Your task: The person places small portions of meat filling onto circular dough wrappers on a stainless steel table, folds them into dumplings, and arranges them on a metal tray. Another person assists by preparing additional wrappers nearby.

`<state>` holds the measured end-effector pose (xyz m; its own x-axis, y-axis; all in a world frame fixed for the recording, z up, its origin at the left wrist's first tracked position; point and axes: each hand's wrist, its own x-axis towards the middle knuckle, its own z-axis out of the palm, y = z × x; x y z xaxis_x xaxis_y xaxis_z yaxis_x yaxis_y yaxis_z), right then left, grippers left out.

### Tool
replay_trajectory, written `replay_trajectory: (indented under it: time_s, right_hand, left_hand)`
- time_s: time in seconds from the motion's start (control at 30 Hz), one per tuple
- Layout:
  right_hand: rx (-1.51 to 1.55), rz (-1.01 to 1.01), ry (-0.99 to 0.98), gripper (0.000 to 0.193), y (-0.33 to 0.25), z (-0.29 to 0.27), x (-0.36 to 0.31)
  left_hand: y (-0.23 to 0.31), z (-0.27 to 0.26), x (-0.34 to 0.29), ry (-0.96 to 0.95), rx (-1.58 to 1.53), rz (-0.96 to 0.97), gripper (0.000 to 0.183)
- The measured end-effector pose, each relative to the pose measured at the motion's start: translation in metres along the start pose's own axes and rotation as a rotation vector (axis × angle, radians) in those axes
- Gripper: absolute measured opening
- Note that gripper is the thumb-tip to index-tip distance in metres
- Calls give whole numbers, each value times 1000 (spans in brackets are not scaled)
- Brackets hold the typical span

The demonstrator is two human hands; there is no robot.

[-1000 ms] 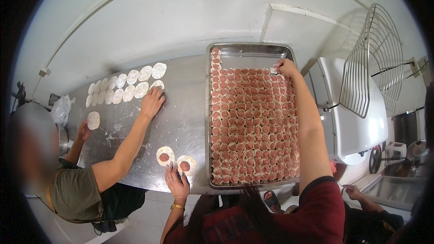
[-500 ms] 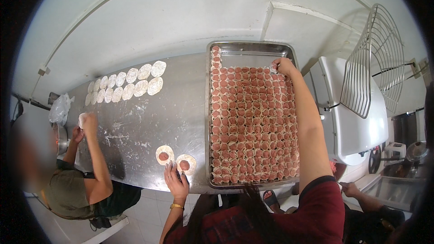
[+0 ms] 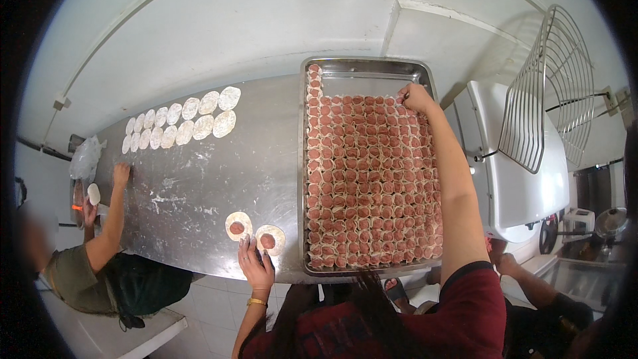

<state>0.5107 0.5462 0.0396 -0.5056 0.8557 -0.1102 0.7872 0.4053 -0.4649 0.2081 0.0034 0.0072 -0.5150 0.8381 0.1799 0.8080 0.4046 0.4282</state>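
My right hand (image 3: pixel 416 97) reaches to the far right part of a large steel tray (image 3: pixel 364 72) packed with rows of filled dumplings (image 3: pixel 369 173), fingers pinched on one dumpling at the edge of the rows. My left hand (image 3: pixel 254 264) rests at the near table edge, fingertips touching two round wrappers topped with pink filling (image 3: pixel 237 225) (image 3: pixel 270 239).
A steel table (image 3: pixel 186 179) dusted with flour carries two rows of plain round wrappers (image 3: pixel 181 123) at its far left. A co-worker (image 3: pixel 100 259) sits at the left end holding a wrapper. A white machine (image 3: pixel 515 159) with a wire guard (image 3: pixel 548 86) stands to the right.
The co-worker pulled an arm back from the wrapper rows to the table's left end, now holding one wrapper. My hands stayed in place.
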Motion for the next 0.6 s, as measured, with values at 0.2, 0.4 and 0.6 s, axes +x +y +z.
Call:
replay_trajectory:
  time_s: [0.2, 0.4, 0.6]
  right_hand:
    - [10, 3, -34, 36, 3, -6, -3]
    - [19, 32, 62, 29, 16, -2, 8]
    - [-121, -21, 25, 19, 13, 9, 21]
  left_hand:
    - [-2, 3, -3, 18, -5, 5, 43]
    - [-3, 5, -2, 38, 22, 53, 43]
    - [-4, 7, -3, 47, 10, 66, 43]
